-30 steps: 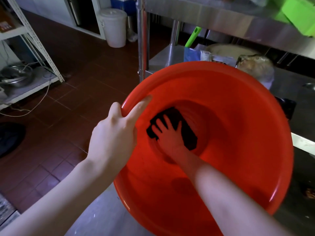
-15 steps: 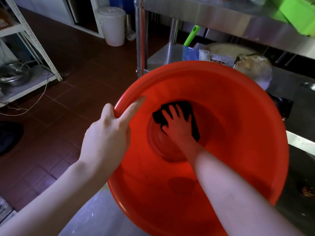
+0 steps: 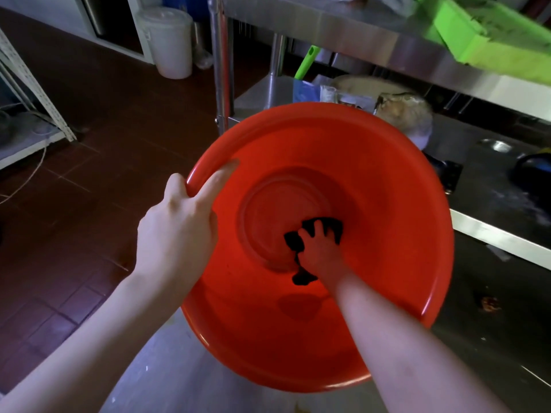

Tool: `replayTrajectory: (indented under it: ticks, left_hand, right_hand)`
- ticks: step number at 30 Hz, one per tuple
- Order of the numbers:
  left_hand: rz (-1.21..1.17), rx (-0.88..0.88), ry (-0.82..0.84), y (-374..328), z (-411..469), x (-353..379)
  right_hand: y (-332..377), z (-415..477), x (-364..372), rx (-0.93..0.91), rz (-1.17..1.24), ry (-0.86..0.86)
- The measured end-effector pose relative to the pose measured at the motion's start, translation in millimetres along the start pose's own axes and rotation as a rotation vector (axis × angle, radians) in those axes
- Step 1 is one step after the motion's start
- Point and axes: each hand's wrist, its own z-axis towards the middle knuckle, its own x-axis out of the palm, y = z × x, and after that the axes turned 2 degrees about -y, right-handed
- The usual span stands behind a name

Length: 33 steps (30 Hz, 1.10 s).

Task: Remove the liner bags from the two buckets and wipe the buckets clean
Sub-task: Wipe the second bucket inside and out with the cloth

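Observation:
A large red bucket (image 3: 387,204) fills the middle of the head view, its mouth tilted toward me; no liner bag shows in it. My left hand (image 3: 176,231) grips its near left rim, thumb outside and index finger lying along the inner wall. My right hand (image 3: 320,251) reaches deep inside and holds a bunched black cloth (image 3: 293,241) against the lower right of the bucket's floor. Part of the cloth is hidden under the hand. A second bucket is not in view.
The bucket sits over a steel table edge (image 3: 167,380). Behind it a steel shelf unit (image 3: 343,28) carries a green crate (image 3: 489,34) and, lower down, bags and bowls. A white lidded pail (image 3: 168,40) stands on the red tiled floor, a white rack (image 3: 35,93) at left.
My right hand has dragged the cloth from the upper part of the bucket's floor down to its lower right, and the cloth has bunched up. The left hand keeps its grip on the rim.

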Motion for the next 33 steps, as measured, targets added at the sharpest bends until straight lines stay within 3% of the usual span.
replayTrajectory:
  ticks: [3,5,9,14,16,19,21,24,28,31,33]
  left_hand:
    - [-0.002,-0.010,-0.012,-4,-1,1]
    - [-0.003,-0.012,-0.017,-5,-2,1]
    - [-0.001,0.008,-0.019,-4,-8,-2]
    - [-0.008,0.001,-0.003,-15,-6,-4]
    - [-0.010,0.000,0.004,-13,-8,-4]
    - [-0.009,-0.020,0.018,-8,-14,-7]
    - [-0.006,-0.046,0.027,-7,-14,-8]
    - [-0.014,-0.046,0.038,-10,-11,-8]
    - [-0.008,0.017,0.028,-21,-12,-8]
    - [-0.013,-0.004,0.024,-24,-14,-7]
    - [-0.018,-0.018,0.020,-23,-13,-7]
  right_hand:
    - [16,-15,7,-0.119,-0.091,0.133]
    - [35,-28,16,-0.113,-0.015,0.222]
    - [73,-24,23,-0.114,0.352,0.264]
    - [115,-14,8,-0.152,0.965,0.113]
    - [116,-20,12,-0.176,1.024,0.108]
    - [98,-19,21,-0.238,0.784,0.145]
    - [80,-21,22,-0.240,0.587,0.262]
    - [45,-25,10,-0.195,0.122,0.364]
    - [4,-23,-20,-0.022,-0.496,0.345]
    - [-3,-30,-20,-0.039,-0.572,0.334]
    - [5,-35,-13,-0.074,-0.405,0.326]
